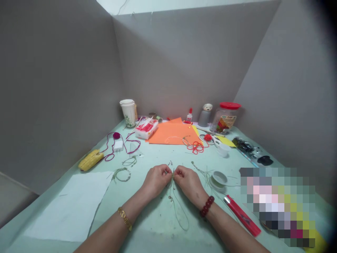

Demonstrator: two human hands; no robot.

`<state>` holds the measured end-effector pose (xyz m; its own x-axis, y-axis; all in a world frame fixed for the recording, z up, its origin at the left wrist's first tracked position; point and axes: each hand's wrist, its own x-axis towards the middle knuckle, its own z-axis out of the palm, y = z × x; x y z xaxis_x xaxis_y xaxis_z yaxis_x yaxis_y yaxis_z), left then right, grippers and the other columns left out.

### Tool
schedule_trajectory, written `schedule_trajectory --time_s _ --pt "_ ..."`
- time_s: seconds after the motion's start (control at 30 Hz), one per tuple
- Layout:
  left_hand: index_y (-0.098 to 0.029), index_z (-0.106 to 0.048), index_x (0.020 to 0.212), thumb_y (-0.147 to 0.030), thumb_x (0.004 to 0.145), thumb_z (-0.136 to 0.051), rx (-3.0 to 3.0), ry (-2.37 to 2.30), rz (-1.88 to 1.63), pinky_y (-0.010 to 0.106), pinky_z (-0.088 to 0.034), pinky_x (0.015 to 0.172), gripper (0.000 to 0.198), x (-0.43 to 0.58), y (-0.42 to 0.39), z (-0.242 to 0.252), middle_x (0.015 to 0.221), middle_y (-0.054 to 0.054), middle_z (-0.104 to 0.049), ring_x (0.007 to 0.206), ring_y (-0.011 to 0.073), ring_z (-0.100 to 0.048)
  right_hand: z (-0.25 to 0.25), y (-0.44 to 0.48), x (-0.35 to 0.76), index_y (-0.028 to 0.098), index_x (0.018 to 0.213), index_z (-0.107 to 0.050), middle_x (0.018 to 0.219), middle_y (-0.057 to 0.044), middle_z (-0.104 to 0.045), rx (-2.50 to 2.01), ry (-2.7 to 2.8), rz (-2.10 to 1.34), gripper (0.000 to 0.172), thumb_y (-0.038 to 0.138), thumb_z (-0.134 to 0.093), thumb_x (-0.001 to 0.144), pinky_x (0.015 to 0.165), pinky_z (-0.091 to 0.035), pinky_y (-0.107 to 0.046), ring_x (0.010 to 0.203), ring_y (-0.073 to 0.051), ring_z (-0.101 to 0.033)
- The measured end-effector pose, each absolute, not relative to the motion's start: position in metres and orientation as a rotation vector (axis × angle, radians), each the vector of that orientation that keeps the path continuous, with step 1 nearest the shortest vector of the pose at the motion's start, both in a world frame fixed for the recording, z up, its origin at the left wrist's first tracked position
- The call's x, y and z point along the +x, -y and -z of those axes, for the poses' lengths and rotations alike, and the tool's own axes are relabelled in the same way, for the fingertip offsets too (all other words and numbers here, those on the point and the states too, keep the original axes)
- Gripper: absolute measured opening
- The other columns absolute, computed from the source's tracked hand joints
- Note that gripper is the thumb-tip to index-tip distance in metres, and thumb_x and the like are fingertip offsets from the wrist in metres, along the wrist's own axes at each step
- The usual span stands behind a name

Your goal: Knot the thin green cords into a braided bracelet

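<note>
i have the left hand (158, 178) and right hand (187, 178) both pinching the thin green cord (173, 177) between them above the table (147, 228), and from here i'd tension it gently, evenly, minding its trailing loop (188, 223) for snags.

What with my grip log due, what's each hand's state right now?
Left hand: closed, pinching green cord.
Right hand: closed, pinching the same green cord.

Grey left partition (58, 70) at 10 o'clock, back partition (195, 52) at 12, right partition (295, 88) at 2. Pale-green tabletop (147, 228) toward 6. Bright whitish strip (179, 5) above back partition.
</note>
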<state>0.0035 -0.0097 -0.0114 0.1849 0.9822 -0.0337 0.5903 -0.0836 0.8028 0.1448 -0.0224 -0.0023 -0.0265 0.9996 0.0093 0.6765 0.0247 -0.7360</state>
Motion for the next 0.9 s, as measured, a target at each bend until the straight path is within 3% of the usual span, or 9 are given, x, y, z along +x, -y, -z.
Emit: schedule_trajectory --time_s 0.23,0.67,0.9 --pt "-0.017 -0.056 0.064 -0.029 0.073 -0.046 1.795 -1.511 -0.688 0.021 -0.026 0.051 0.018 0.0051 0.014 0.0041 0.056 -0.003 -0.049 0.055 0.01 -0.041 0.0036 0.0242 0.1453 0.02 0.063 -0.057 0.052 0.002 -0.05 -1.748 1.798 -0.655 0.014 0.018 -0.045 0.07 0.052 -0.027 -0.022 0.052 -0.012 -0.042" --pt "-0.014 -0.061 0.065 -0.033 0.074 -0.045 1.777 -1.453 -0.646 0.021 -0.026 0.05 0.027 0.0049 0.0125 0.0077 0.054 -0.003 -0.049 0.053 0.0098 -0.04 0.0043 0.0277 0.149 0.021 0.066 -0.058 0.05 0.003 -0.05 -1.747 1.797 -0.637 0.013 0.019 -0.046 0.072 0.052 -0.026 -0.022 0.051 -0.013 -0.044" --pt "-0.016 -0.061 0.066 -0.032 0.071 -0.049 1.738 -1.451 -0.668 0.021 -0.026 0.05 0.021 0.0064 0.0132 0.0084 0.054 -0.003 -0.049 0.054 0.0092 -0.039 0.0044 0.028 0.1516 0.02 0.069 -0.057 0.053 0.001 -0.052 -1.713 1.84 -0.596 0.014 0.019 -0.044 0.075 0.052 -0.027 -0.023 0.053 -0.013 -0.046"
